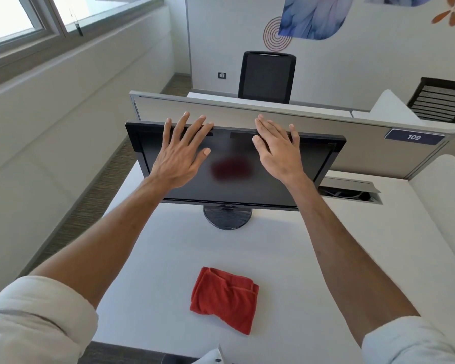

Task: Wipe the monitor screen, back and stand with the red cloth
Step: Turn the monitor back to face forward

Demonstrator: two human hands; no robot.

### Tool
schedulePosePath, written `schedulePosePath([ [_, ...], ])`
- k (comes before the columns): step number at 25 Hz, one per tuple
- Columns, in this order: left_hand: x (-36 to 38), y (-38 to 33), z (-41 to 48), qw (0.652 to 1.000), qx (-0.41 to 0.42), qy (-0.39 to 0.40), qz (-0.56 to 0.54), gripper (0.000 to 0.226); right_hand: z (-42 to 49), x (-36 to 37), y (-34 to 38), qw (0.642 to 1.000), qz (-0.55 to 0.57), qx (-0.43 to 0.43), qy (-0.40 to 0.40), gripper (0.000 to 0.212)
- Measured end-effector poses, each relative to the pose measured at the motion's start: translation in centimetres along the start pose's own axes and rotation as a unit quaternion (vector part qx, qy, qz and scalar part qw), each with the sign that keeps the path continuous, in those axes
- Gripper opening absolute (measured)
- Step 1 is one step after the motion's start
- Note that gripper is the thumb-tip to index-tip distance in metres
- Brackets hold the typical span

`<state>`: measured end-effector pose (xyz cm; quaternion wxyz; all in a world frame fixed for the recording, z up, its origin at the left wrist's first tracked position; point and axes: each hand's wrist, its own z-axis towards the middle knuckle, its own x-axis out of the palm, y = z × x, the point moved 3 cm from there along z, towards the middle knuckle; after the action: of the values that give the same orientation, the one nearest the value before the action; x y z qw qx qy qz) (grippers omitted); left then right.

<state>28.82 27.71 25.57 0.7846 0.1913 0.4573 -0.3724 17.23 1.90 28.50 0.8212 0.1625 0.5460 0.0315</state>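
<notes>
A black monitor (237,185) with a dark screen stands on a round black stand (227,218) at the middle of the white desk (158,258). Both arms reach forward over the desk. My left hand (181,151) is spread flat in front of the screen's upper left, fingertips at the top edge. My right hand (277,148) is held open in front of the upper right, fingers straight and reaching the top bezel. Neither holds anything. A folded red cloth (225,298) lies on the desk near me, apart from both hands. The monitor's back is hidden.
A grey divider panel (326,127) with a "109" label (413,137) rises close behind the monitor. An open cable hatch (350,191) sits at the desk's right rear. Black office chairs (266,77) stand beyond the divider. A wall with windows runs along the left.
</notes>
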Motion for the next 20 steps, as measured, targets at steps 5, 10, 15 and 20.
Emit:
schedulePosePath([
  [5, -0.1, 0.1, -0.1, 1.000, 0.001, 0.003, 0.014, 0.066, -0.8, 0.5, 0.4, 0.999, -0.037, -0.012, -0.017, 0.063],
  [10, -0.2, -0.4, -0.5, 1.000, 0.000, -0.002, 0.016, 0.066, -1.1, 0.6, 0.1, 0.998, -0.041, -0.026, -0.025, 0.064],
  [15, -0.5, -0.7, -1.5, 1.000, -0.022, -0.009, 0.004, 0.067, -2.1, 1.1, 0.0, 0.993, -0.060, -0.060, -0.082, 0.064],
  [20, 0.6, -1.9, -5.3, 0.998, -0.054, -0.015, -0.003, 0.067, -5.8, 2.6, 1.4, 0.982, 0.007, -0.116, -0.147, 0.061],
])
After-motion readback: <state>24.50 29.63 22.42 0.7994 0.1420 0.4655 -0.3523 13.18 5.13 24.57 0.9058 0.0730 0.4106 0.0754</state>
